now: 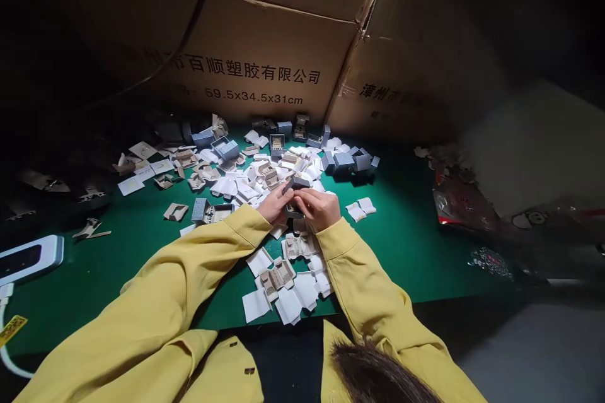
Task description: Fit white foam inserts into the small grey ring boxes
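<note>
A small dark grey jewelry box [301,183] is held between my two hands at the middle of the table. My left hand [275,204] grips its left side with the fingers closed. From the right, my right hand [321,206] has its fingers bent together over the front of the box, partly hiding it. What lies inside the box is covered by my fingers. Just below my hands are folded grey card inserts [276,278] and white paper pieces [288,305]. An opened blue-grey box [208,210] with a pale insert lies left of my left hand.
Blue-grey boxes [344,161], white papers and card inserts are heaped behind my hands on the green table [401,233]. Large cardboard cartons [265,31] stand along the back. A white device with a cable [51,251] lies at left, plastic bags [460,201] at right.
</note>
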`<state>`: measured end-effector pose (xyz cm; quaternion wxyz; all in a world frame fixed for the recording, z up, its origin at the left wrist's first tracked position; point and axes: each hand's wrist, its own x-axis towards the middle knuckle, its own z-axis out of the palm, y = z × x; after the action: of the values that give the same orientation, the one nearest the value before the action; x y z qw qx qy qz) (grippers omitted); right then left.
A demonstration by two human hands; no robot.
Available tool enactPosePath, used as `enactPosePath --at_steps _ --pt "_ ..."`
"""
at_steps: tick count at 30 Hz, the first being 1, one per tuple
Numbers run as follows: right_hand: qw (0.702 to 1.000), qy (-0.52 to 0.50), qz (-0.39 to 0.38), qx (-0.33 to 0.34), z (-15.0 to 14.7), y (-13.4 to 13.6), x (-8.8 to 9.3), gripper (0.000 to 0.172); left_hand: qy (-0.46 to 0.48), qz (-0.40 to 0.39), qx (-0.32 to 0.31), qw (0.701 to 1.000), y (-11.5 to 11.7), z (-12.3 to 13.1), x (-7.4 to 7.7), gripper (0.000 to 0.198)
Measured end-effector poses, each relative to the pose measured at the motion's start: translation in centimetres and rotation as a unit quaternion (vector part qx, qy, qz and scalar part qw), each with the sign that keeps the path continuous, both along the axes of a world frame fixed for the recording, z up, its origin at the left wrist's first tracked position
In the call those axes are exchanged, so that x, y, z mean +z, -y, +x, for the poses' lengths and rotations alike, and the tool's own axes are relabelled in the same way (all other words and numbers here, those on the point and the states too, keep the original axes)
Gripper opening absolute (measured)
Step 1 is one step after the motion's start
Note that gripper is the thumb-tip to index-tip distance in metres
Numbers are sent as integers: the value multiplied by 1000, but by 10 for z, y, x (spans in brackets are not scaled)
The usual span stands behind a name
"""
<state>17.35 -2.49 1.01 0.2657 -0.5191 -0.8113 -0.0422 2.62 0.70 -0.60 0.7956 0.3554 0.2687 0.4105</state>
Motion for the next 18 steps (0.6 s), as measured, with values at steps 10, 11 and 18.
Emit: enactPosePath --at_steps 10,11,18 --pt "977 -162 51 -126 5 -5 -3 39 87 -56 -31 994 -3 -11 7 43" --pt "975 -156 49 -147 6 -7 -5 38 92 -70 -23 993 -4 -11 7 42" --pt "967 -22 -159 -197 14 -20 -22 37 129 -141 37 981 -10 -14 9 43"
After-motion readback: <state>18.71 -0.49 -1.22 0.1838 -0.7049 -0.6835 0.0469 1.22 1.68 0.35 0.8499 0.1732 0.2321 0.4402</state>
